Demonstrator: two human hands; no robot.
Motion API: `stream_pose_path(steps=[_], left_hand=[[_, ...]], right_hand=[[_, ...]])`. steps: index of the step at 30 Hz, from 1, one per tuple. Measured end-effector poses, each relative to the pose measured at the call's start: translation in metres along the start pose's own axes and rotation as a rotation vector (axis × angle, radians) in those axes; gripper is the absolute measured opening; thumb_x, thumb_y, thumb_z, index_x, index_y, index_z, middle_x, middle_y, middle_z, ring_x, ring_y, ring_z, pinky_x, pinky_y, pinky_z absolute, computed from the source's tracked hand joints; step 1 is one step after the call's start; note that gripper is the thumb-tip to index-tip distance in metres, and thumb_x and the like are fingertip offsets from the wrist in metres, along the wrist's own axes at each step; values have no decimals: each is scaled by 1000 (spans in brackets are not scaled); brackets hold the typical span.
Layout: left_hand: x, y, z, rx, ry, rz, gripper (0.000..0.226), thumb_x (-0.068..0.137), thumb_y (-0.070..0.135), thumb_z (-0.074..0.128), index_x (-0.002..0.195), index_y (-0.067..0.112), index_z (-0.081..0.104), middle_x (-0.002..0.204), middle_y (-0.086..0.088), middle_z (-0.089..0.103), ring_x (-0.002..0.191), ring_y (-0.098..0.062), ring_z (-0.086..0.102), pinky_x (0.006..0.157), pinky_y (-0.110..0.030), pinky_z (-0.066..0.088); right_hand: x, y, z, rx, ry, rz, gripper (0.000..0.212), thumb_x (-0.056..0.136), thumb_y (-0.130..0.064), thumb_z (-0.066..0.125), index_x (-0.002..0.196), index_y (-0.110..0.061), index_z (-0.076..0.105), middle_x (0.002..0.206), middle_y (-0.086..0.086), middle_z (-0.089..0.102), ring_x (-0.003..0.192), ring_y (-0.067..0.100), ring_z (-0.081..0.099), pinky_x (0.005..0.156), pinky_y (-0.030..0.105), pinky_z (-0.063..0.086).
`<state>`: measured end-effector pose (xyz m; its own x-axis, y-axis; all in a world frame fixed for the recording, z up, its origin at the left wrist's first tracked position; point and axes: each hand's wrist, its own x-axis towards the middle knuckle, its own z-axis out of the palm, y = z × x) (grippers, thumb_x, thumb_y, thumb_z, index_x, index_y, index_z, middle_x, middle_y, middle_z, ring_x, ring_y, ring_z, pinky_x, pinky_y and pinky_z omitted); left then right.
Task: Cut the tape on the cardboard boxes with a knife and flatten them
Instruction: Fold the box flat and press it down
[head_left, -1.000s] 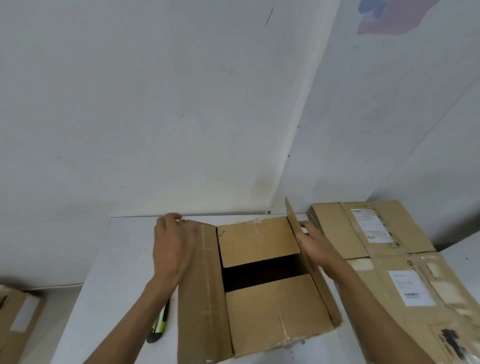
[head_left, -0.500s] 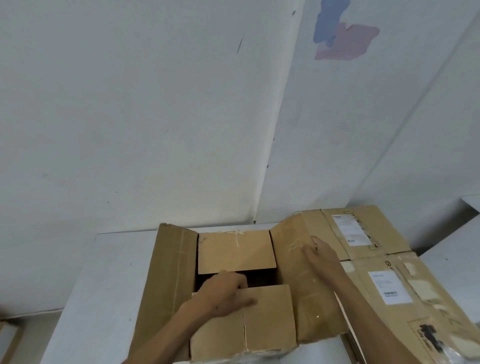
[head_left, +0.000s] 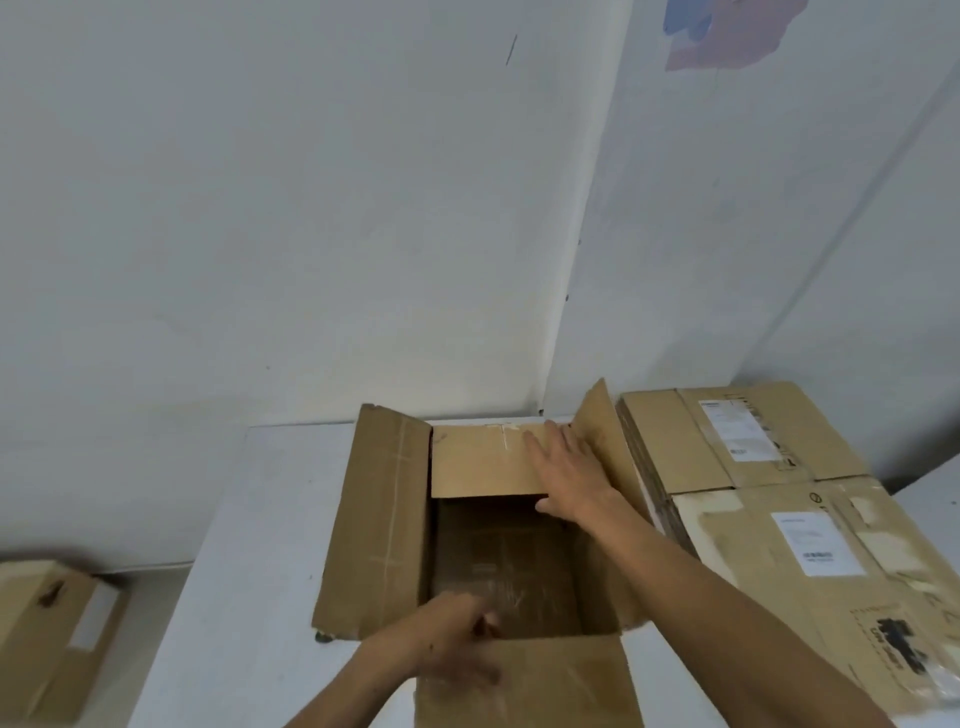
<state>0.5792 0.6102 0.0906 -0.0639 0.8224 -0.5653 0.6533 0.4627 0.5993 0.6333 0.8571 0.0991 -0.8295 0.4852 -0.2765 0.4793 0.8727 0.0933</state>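
An open brown cardboard box (head_left: 379, 525) stands on the white table (head_left: 249, 545), its dark inside showing. My left hand (head_left: 452, 644) is blurred and grips the near flap (head_left: 550, 680), which is folded out toward me. My right hand (head_left: 569, 473) lies flat with spread fingers on the far flap (head_left: 483, 462), at its right end. The left flap stands out to the left and the right flap (head_left: 602, 431) tilts up behind my right hand. The knife is not visible.
A stack of flattened boxes with white labels (head_left: 779, 499) lies right of the open box. Another cardboard box (head_left: 47, 634) sits lower down at the far left. White walls meet in a corner behind the table.
My left hand pulled the near flap out toward me, exposing the box's inside. My right hand moved from the right flap onto the far flap.
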Motion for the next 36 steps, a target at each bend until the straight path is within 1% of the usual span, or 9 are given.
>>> stream_pose_path(steps=[6,10,13,15,21,26,29,31,36], left_hand=[[1,-8,19,83,158,-16,42,91,39,76,130,29,66,126,8,67,112,-14,62,95,-33,54],[9,-14,23,138,178,-37,36,91,42,76,125,31,69,120,9,70,107,-14,66,93,-37,57],[15,-27,17,192,171,-48,36,87,43,79,119,29,72,114,6,72,103,-17,68,89,-38,58],[15,-36,9,199,213,-25,32,90,36,73,121,29,72,116,9,73,106,-12,68,91,-35,58],[15,-31,-44,-60,371,47,17,92,28,64,91,41,75,97,18,76,93,1,71,87,-29,58],[-21,56,-113,-768,289,299,39,98,54,63,128,30,69,128,7,71,121,-13,65,107,-39,49],[-41,90,-145,-773,239,334,60,88,64,68,133,24,63,130,3,71,122,-17,66,110,-42,47],[-44,93,-155,-712,277,248,48,88,56,74,122,25,63,120,3,74,113,-17,69,104,-39,52],[-27,52,-159,-751,567,6,40,92,21,76,125,17,55,116,1,67,105,-14,65,91,-29,55]], right_hand=[[-3,-4,-4,-79,183,-42,37,101,-37,47,133,-18,46,123,11,58,108,32,59,97,54,49],[-4,13,-43,-32,387,-49,24,109,-22,36,116,-17,58,84,2,64,69,25,57,74,40,54],[-7,34,-87,36,447,-18,27,111,-27,34,117,-22,59,93,4,71,78,29,65,83,41,49],[-15,48,-120,115,441,14,27,111,-31,34,114,-26,60,95,5,70,80,28,64,74,37,50],[-54,60,-231,397,288,12,31,101,-29,45,73,-38,53,85,-6,63,79,20,60,66,33,43],[-73,18,-255,601,277,-48,22,101,-23,49,95,-16,69,93,0,70,82,20,68,70,35,57],[-68,-12,-245,697,305,-15,18,98,-15,46,81,-11,50,79,5,56,70,23,54,63,41,52],[-66,-31,-234,819,291,-1,17,99,-15,43,82,-13,45,79,5,50,69,21,55,71,49,60],[-66,-39,-207,1486,-9,-37,30,108,-27,47,114,-4,65,106,12,74,94,24,77,86,40,62]])
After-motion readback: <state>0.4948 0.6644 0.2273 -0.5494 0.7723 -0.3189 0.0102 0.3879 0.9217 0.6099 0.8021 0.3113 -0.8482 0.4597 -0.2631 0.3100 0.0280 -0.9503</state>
